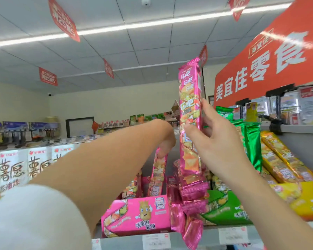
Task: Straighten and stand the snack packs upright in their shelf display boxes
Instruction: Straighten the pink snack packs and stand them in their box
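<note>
Right hand (219, 141): thumb on the near face, fingers round the right edge, clamped on the long pink pack (189, 109) about mid-length. Pack upright; its foot is lost among the heap below, so you can't tell whether it touches. Left hand (167, 139), at 9 o'clock of that pack: fingers curled down, pinching the top of a second pink pack (159, 166), which stands leaning in the pink display box (137, 215). Judgement: you're mid-slot, with one pack to seat. Use the left hand to tip the standing pack back toward 12 o'clock and open a gap. Then lower the held pack foot-first into it, shifting your right grip higher so your knuckles clear the box wall. Loose pink packs (190, 222) spill over the shelf lip at 6 o'clock, between the pink box and the green display box (224, 212) at 5 o'clock. They'd likely slide off if nudged, so descend straight. Yellow packs (285, 159) lean at 3 o'clock; leave them.
</note>
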Motion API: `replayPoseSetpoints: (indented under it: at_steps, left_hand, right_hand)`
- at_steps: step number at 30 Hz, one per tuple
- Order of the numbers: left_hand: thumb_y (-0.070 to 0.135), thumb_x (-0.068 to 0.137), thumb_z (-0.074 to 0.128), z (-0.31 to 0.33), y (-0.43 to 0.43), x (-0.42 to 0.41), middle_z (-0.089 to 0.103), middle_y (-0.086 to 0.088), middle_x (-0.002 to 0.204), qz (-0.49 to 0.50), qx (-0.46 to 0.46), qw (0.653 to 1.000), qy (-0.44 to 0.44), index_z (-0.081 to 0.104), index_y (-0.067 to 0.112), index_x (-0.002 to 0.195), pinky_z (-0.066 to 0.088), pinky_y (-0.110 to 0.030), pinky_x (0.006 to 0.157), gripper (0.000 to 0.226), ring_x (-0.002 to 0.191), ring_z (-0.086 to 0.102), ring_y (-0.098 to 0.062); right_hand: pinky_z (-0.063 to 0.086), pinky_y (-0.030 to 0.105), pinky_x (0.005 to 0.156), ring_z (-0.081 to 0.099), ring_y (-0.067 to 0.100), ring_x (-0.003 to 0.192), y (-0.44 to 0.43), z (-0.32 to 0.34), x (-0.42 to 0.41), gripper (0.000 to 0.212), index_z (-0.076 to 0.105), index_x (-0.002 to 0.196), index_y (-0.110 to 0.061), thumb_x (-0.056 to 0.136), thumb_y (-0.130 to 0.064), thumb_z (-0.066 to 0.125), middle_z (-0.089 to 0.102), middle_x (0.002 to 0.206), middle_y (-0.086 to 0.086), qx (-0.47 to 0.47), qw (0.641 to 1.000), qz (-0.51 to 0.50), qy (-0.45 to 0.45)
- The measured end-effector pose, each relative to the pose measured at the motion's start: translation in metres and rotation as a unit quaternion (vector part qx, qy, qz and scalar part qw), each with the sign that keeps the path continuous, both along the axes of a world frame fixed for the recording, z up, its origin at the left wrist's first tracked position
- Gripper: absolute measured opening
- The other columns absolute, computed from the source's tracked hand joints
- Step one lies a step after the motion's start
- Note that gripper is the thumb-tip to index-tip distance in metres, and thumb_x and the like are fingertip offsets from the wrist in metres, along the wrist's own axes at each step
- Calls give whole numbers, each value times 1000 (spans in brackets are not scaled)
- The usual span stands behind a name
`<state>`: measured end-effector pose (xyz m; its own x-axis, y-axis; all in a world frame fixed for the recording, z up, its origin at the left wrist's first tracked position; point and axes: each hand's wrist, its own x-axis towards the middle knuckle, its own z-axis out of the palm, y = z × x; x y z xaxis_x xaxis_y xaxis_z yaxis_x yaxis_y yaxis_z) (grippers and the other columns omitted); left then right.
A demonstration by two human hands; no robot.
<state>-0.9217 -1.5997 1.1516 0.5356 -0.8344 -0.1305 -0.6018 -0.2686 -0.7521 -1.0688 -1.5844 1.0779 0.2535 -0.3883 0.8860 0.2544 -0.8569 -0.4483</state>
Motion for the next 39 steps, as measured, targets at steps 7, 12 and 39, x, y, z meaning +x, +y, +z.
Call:
replayPoseSetpoints:
  at_steps: [7, 12, 39]
  left_hand:
    - [40, 85, 71, -9, -5, 21, 48, -11, 144, -4, 6, 1000, 11, 40, 5, 143, 44, -48, 103, 75, 128, 48, -32]
    - [53, 73, 77, 17, 16, 21, 47, -8, 144, -2, -44, 998, 53, 47, 9, 139, 49, -40, 95, 85, 119, 55, -31]
    - [41, 92, 59, -27, 205, -14, 63, 3, 86, -445, -632, 315, 551, 64, 28, 98, 58, -33, 65, 15, 81, 68, -17]
  right_hand:
    - [57, 29, 73, 69, 7, 81, -6, -9, -17, 31, 62, 96, -53, 82, -26, 56, 73, 93, -18, 29, 993, 109, -33]
    - [57, 30, 58, 68, 14, 69, 1, -7, -16, 33, 61, 90, -54, 77, -25, 55, 72, 89, -4, 47, 992, 111, -35]
    - [34, 17, 69, 41, -2, 82, 39, -11, -5, 34, 69, 90, -41, 67, -66, 62, 42, 100, -10, -133, 976, -152, 84]
